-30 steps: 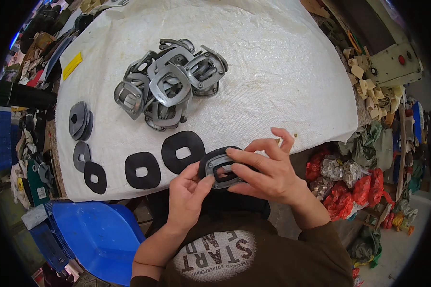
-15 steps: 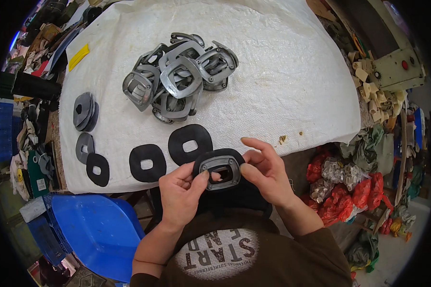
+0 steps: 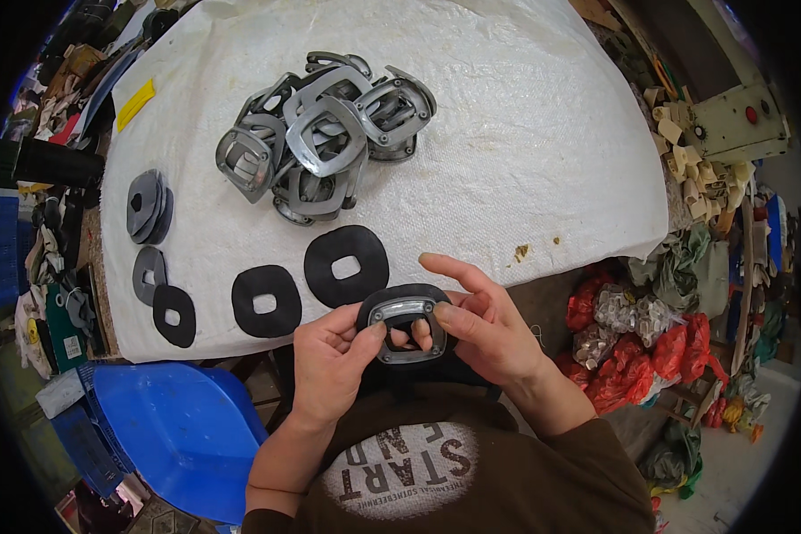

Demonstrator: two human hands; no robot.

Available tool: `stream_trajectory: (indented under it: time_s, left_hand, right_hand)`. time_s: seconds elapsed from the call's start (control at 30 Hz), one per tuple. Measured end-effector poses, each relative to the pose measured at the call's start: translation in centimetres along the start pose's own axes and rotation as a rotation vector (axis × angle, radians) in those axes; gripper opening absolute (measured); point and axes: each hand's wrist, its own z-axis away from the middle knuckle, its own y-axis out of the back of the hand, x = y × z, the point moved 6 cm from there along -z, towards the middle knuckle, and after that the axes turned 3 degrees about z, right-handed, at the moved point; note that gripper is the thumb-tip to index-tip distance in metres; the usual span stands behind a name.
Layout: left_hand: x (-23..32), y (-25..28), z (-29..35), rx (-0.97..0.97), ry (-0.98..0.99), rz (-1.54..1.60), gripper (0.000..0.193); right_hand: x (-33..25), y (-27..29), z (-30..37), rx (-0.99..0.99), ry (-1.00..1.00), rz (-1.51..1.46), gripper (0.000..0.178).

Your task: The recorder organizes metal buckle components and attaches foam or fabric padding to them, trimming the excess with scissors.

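Between my hands, near the table's front edge, is a grey metal frame [image 3: 429,356] with rounded corners and a square opening. A black pad [image 3: 400,293] lies against its underside and shows along the far rim. My left hand [image 3: 334,360] pinches the left side, thumb on the metal. My right hand [image 3: 489,329] grips the right side with its thumb on top, and its index finger sticks out. Fingertips show through the opening. Black pads with square holes, such as the large pad [image 3: 347,265] and another pad [image 3: 267,302], lie just beyond my left hand.
A heap of grey metal frames [image 3: 329,133] lies on the white sheet [image 3: 525,133] covering the table. Grey pads [image 3: 149,206] are stacked at the left. A blue plastic chair [image 3: 169,427] stands lower left. Red bags [image 3: 623,374] and clear bags sit at the right.
My right hand has shifted left along the frame, its thumb now further onto the metal. More fingertips show through the opening. The view has moved slightly.
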Motion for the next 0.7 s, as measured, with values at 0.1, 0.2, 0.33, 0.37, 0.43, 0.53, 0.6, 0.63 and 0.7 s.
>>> stream_trajectory:
  time_s: [0.1,0.2,0.33,0.37,0.43,0.53,0.6,0.63,0.7]
  left_hand:
    - [-0.1,-0.3,0.0,-0.003,0.032,0.042,0.024]
    - [-0.1,-0.6,0.1,0.006,0.054,0.05,0.021]
    - [-0.2,-0.6,0.2,0.006,0.055,0.004,0.019]
    - [-0.1,-0.6,0.2,0.007,0.056,0.003,0.019]
    - [0.0,-0.6,0.2,-0.01,0.079,0.039,0.023]
    - [-0.1,-0.7,0.4,-0.037,0.09,0.073,0.021]
    - [-0.3,-0.8,0.6,-0.047,0.118,0.078,0.02]
    - [-0.5,-0.8,0.7,-0.056,0.143,0.084,0.019]
    - [-0.9,-1.0,0.9,-0.062,0.141,0.113,0.019]
  right_hand:
    - [0.4,0.1,-0.1,-0.023,-0.031,-0.089,0.05]
    - [1.1,0.4,0.0,-0.044,-0.08,-0.224,0.051]
    - [1.4,0.0,-0.3,-0.098,-0.13,-0.471,0.056]
    - [1.3,-0.2,-0.3,-0.103,-0.138,-0.524,0.058]
    - [1.2,-0.6,-0.1,-0.104,-0.135,-0.549,0.057]
    - [1.1,-1.0,0.2,-0.078,-0.143,-0.524,0.061]
    - [1.1,-0.8,0.5,-0.047,-0.155,-0.476,0.065]
    - [1.0,-0.8,0.6,-0.067,-0.146,-0.464,0.066]
    - [1.0,-0.7,0.7,-0.084,-0.134,-0.452,0.067]
